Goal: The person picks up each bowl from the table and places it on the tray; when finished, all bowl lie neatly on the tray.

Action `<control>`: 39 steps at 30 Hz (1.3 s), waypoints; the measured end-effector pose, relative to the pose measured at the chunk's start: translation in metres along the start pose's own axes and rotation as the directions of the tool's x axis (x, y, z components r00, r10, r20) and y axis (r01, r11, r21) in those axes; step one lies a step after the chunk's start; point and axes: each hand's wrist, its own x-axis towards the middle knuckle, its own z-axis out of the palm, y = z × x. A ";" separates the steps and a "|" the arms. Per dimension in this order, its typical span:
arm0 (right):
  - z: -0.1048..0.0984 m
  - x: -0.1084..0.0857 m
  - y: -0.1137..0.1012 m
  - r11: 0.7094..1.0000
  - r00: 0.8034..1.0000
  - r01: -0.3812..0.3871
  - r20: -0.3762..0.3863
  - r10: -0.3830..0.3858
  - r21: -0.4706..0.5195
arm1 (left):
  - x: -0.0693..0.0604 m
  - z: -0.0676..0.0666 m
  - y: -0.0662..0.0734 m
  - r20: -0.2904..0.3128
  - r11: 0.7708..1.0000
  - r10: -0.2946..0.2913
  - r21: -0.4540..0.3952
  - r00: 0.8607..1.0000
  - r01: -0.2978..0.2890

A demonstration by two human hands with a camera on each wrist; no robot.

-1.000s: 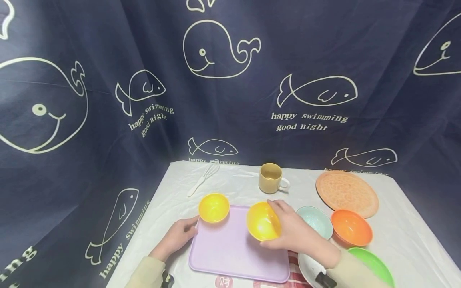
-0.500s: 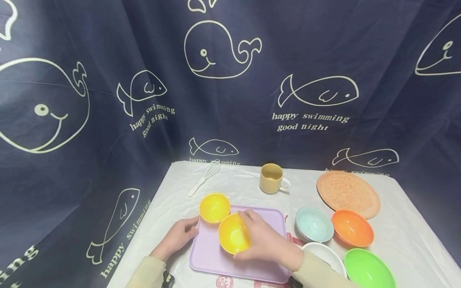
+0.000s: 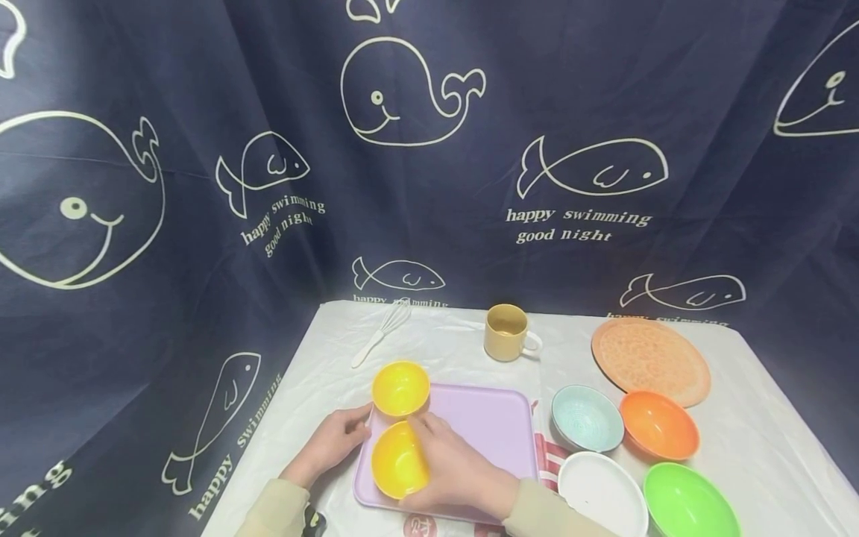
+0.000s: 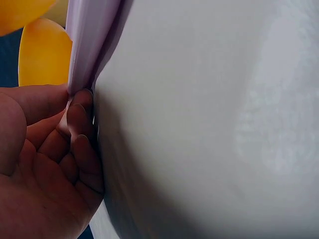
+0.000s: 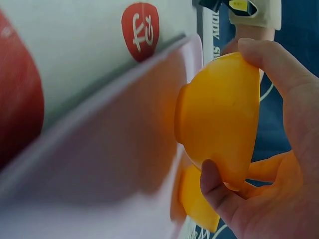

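My right hand point(image 3: 456, 466) grips a yellow bowl point(image 3: 397, 461) by its side, over the front left part of the lilac tray point(image 3: 483, 425). In the right wrist view, thumb and fingers spread around this bowl point(image 5: 219, 114), whose foot is close to the tray surface; contact cannot be told. A second yellow bowl point(image 3: 400, 388) sits at the tray's back left corner, just behind the held one. My left hand point(image 3: 335, 440) holds the tray's left edge. The left wrist view has its fingers point(image 4: 82, 119) curled at the tray rim point(image 4: 92, 45).
A tan mug point(image 3: 505, 333) and a white whisk point(image 3: 380, 337) are at the back. To the right stand a pale blue bowl point(image 3: 587, 419), an orange bowl point(image 3: 661, 425), a white bowl point(image 3: 602, 492) and a green bowl point(image 3: 691, 503). Behind them lies a round orange-brown board point(image 3: 651, 362).
My right hand has carried the yellow bowl left and toward the front, from the tray's right side to its front left. The left hand has stayed at the tray edge.
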 end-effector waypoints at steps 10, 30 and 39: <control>0.014 0.008 -0.005 1.000 1.000 -0.002 0.020 0.002 -0.018 | 0.001 -0.002 -0.001 -0.004 1.000 0.017 0.006 1.000 -0.017; 0.025 0.016 -0.015 0.995 0.997 0.080 0.013 -0.080 -0.060 | -0.001 -0.004 0.002 0.052 0.998 -0.021 -0.053 0.998 0.024; 0.023 0.018 -0.019 0.994 0.996 0.085 0.016 -0.084 -0.069 | 0.000 -0.002 -0.001 0.012 0.998 -0.030 -0.058 0.999 0.031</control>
